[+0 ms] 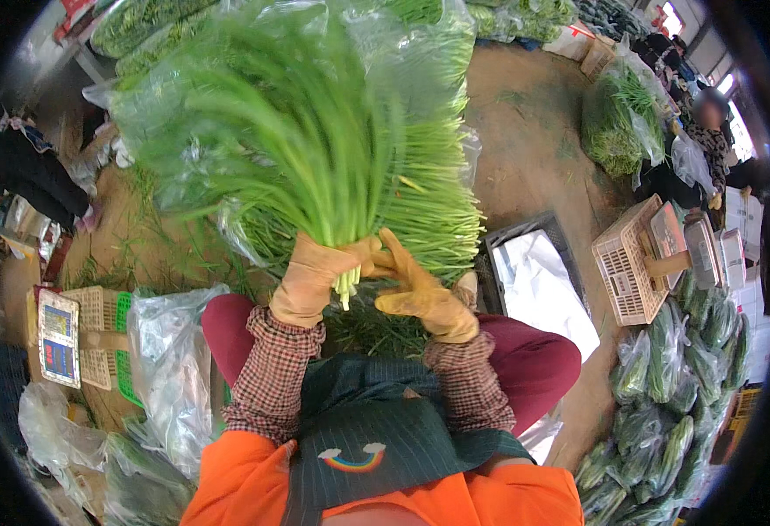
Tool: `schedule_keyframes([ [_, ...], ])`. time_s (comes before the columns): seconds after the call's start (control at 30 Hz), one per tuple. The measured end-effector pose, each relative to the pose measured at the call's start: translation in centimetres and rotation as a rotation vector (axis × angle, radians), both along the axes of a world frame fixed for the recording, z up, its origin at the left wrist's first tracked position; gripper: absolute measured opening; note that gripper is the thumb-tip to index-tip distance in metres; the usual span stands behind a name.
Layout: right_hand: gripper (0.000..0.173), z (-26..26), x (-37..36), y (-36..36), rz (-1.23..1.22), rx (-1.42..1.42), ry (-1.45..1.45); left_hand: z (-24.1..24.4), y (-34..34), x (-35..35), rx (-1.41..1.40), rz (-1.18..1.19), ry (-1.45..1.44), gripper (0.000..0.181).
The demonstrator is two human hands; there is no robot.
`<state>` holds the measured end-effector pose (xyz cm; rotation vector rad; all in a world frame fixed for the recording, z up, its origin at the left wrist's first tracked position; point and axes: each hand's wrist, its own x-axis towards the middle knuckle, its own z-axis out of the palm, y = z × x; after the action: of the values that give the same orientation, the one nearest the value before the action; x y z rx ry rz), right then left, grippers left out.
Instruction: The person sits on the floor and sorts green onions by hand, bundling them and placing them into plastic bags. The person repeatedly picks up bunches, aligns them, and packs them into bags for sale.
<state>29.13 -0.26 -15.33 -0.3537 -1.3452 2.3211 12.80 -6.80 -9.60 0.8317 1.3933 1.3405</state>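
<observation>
Both my hands wear tan rubber gloves. My left hand (pixel 316 276) is closed around the lower end of a bunch of long green chive-like stalks (pixel 332 171). Their pale cut ends poke out below the fist, and the leafy tops fan up and to the left, blurred. Beside that fist, my right hand (pixel 427 292) has its fingers spread, with fingertips close to the stalk ends; whether they touch is unclear. Just beyond lies a large pile of similar stalks (pixel 431 197), cut ends facing right, partly under clear plastic sheeting (pixel 398 46).
At right stand a black crate (pixel 487 273) with a white sheet (pixel 529 276) and a beige basket (pixel 628 263) by a scale. Bagged green vegetables (pixel 654 394) lie lower right. Left are a scale display (pixel 59 338) and a plastic bag (pixel 168 355). A person (pixel 707 131) is at far right.
</observation>
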Motion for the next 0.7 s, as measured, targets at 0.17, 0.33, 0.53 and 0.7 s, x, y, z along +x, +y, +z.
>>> schedule_keyframes([
  [0.17, 0.083, -2.5, -4.8, -1.9, -0.276, -0.113, 0.195, -6.6, 1.5, 0.4, 0.001, 0.005, 0.656, 0.059],
  [0.33, 0.058, -4.3, -2.6, -1.6, -0.282, -0.634, 0.606, -3.7, -0.9, 7.0, -0.512, -0.121, 1.469, 0.078],
  [0.53, 0.062, -4.3, -1.1, -1.1, -0.338, -0.570, 0.705, -3.8, -2.0, 9.0, -0.087, -0.042, 1.367, 0.107],
  [0.7, 0.068, -2.8, -1.1, -0.6, -0.360, -0.504, 0.673, 1.2, -2.4, 8.5, -0.166, -0.032, 1.302, 0.129],
])
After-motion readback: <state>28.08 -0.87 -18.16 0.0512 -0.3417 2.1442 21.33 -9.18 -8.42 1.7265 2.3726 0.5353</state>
